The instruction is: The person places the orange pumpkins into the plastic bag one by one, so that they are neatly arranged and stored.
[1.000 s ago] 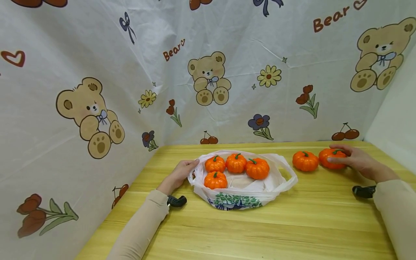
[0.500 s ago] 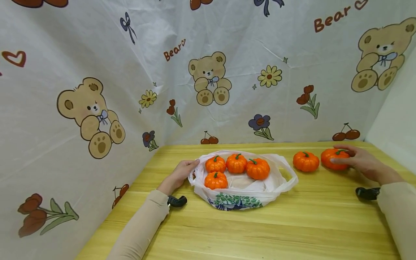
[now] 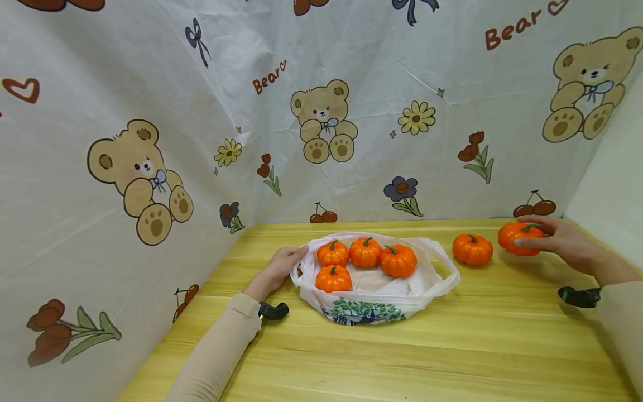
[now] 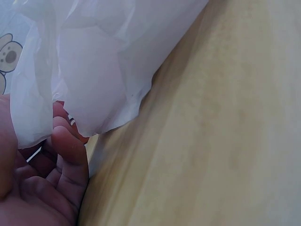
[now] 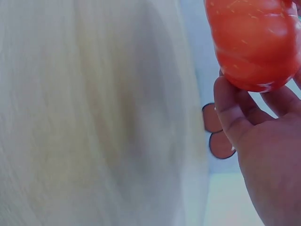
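A white plastic bag (image 3: pixel 313 298) with a green tree print lies spread on the table, its mouth facing up. Several small orange pumpkins (image 3: pixel 365 252) with green stems sit inside. My left hand (image 3: pixel 275 271) holds the bag's left handle; in the left wrist view the fingers (image 4: pixel 70 146) curl at the bag's thin film (image 4: pixel 94 70). At the far right, my right hand (image 3: pixel 575 245) grips another pumpkin (image 3: pixel 514 237) between thumb and fingers, slightly above the table. The right wrist view shows this pumpkin (image 5: pixel 256 44) apart from the tabletop.
One more pumpkin (image 3: pixel 472 249) stands on the wooden table (image 3: pixel 402 363) between the bag and my right hand. A bear-print cloth (image 3: pixel 366 184) hangs behind and to the left. A plain white wall (image 3: pixel 615 184) borders the right side.
My right hand first shifted a little to the right with its pumpkin, then raised it off the table. My left hand and the bag have stayed in place.
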{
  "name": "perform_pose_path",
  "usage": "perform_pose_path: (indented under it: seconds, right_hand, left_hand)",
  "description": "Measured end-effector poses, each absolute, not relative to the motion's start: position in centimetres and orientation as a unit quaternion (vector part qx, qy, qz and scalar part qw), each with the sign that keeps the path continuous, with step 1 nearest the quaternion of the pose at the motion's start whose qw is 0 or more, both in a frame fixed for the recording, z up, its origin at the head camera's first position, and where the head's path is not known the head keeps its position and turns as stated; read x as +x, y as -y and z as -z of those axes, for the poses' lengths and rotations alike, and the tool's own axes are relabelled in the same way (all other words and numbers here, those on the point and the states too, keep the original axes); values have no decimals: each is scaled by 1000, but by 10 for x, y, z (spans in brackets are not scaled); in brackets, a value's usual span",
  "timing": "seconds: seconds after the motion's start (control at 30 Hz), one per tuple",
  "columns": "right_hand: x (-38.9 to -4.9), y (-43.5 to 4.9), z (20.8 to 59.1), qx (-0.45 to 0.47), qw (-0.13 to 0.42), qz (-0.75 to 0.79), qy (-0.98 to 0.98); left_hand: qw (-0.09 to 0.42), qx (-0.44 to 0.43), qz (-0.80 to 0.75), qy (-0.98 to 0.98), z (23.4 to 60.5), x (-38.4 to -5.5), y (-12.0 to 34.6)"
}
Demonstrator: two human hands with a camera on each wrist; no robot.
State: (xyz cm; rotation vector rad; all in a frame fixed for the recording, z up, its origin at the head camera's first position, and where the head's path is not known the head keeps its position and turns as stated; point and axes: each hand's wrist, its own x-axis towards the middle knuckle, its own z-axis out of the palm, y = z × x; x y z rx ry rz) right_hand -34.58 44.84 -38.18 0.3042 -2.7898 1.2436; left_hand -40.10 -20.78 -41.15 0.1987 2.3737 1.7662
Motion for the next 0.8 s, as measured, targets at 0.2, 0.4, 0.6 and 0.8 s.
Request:
perform_pose_path:
  seconds: [0.2,0.4,0.6,0.8]
  right_hand:
    - [-339,-434,366,88,22,-364,927]
    - [-333,-415,350,102,15,-363,926]
    - [-327,-394,338,124,13,-381,916]
    - [-322,-376,330,147,27,-376,914]
  left_hand:
    - [87,65,-594,-797,411,-401,208]
    - [93,66,-594,-797,411,-401,208]
    - [91,66,-593,-797,411,-401,209]
    - [91,67,-595,-796,411,-401,208]
